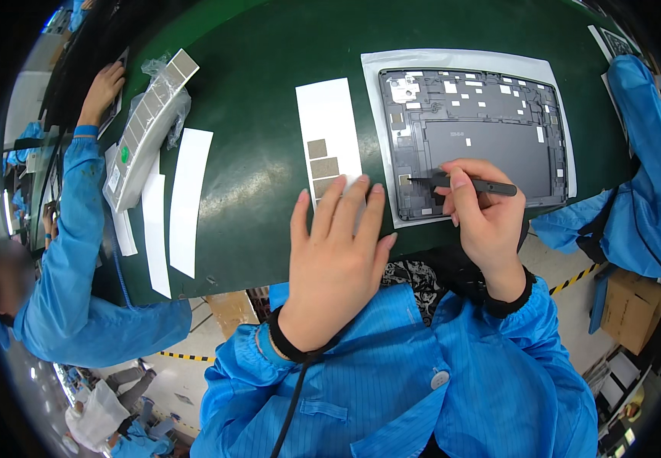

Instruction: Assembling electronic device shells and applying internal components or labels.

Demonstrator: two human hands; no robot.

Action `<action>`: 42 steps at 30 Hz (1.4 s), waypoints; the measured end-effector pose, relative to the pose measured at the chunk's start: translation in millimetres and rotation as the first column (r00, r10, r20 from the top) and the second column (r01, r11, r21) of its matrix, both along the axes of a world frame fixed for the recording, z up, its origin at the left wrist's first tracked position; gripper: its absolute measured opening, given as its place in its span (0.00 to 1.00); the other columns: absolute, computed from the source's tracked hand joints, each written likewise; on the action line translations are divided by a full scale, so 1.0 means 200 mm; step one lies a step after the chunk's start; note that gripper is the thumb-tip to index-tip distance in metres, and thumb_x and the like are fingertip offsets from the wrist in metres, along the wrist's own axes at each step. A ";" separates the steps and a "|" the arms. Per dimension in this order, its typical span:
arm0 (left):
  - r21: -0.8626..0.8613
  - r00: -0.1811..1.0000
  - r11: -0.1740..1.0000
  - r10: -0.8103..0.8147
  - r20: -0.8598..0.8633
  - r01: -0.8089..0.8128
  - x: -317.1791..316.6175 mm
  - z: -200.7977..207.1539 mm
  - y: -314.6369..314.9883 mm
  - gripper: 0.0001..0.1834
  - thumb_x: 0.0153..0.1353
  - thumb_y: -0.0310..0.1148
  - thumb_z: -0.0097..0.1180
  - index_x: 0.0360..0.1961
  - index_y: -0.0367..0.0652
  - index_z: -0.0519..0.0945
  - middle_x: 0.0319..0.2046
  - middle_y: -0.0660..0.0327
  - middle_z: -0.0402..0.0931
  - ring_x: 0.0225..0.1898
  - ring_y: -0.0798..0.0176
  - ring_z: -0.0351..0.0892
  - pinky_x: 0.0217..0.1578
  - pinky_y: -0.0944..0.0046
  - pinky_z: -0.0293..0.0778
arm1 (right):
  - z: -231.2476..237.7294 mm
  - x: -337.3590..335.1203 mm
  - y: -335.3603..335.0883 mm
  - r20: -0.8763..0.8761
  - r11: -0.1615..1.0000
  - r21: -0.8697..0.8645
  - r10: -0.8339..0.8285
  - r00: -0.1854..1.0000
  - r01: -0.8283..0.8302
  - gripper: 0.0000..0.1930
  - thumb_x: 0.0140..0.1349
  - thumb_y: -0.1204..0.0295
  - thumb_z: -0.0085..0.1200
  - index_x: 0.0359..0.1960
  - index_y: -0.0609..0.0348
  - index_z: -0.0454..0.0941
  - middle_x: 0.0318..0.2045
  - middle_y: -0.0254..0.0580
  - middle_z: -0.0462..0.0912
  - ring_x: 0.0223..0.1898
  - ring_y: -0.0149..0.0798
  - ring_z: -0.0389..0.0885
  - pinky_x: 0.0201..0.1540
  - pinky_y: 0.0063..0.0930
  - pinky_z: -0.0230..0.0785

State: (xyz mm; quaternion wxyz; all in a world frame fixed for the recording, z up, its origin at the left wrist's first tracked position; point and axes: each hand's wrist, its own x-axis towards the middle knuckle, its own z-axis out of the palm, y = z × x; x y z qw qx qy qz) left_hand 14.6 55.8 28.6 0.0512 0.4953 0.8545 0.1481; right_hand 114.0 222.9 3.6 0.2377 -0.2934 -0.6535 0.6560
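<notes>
My left hand (336, 248) lies flat with its fingers spread over the lower end of a white backing strip (324, 107). Grey-brown square pads (324, 168) sit on that strip, partly covered by my fingertips. In my right hand (489, 221) is a slim black brush (483, 185), its bristle end to the left over the lower left part of a dark grey tablet-like housing (490, 156). The housing lies inner side up and carries several small white patches. A small pale square (405, 181) is beside the brush tip. My fingers hide part of the housing's lower edge.
A white sheet (373, 91) lies under the housing on the green table (246, 99). To the left are a stack of pad strips (151, 126) in clear plastic and loose white strips (191, 202). Co-workers' blue sleeves (71, 237) reach in at both sides. A cardboard box (632, 305) stands on the floor at right.
</notes>
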 end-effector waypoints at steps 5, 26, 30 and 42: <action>0.046 0.998 0.998 -0.051 -0.021 0.052 0.06 0.00 0.08 0.29 0.56 0.39 0.63 0.58 0.42 0.75 0.53 0.59 0.73 0.58 0.55 0.71 0.63 0.43 0.58 | -0.02 0.00 -0.01 -0.021 0.998 0.065 -0.004 1.000 0.005 0.07 0.67 0.78 0.52 0.42 0.70 0.80 0.29 0.37 0.82 0.31 0.25 0.82 0.33 0.18 0.75; 0.185 0.990 0.980 -0.098 0.099 0.078 -0.03 -0.01 0.00 0.35 0.55 0.33 0.63 0.63 0.31 0.69 0.46 0.52 0.71 0.47 0.50 0.70 0.58 0.49 0.63 | 0.06 0.11 0.08 -0.274 0.950 0.041 -0.287 0.918 0.309 0.11 0.71 0.72 0.48 0.37 0.70 0.77 0.25 0.41 0.78 0.21 0.25 0.74 0.28 0.20 0.72; 0.093 0.999 0.995 -0.040 0.008 0.039 -0.16 -0.09 -0.14 0.38 0.55 0.34 0.62 0.68 0.37 0.65 0.65 0.48 0.64 0.64 0.44 0.65 0.64 0.44 0.58 | 0.09 0.05 0.08 -0.156 0.979 -0.063 -0.201 0.967 0.193 0.12 0.70 0.70 0.50 0.37 0.69 0.78 0.25 0.39 0.79 0.22 0.26 0.75 0.26 0.18 0.69; 0.053 0.995 0.997 -0.064 0.079 0.060 -0.05 -0.12 -0.20 0.35 0.57 0.41 0.63 0.65 0.42 0.70 0.67 0.54 0.63 0.69 0.50 0.61 0.66 0.44 0.53 | 0.00 -0.29 -0.13 -0.002 0.987 0.073 0.145 0.989 -0.144 0.07 0.64 0.75 0.55 0.34 0.69 0.80 0.22 0.37 0.82 0.23 0.21 0.78 0.26 0.17 0.69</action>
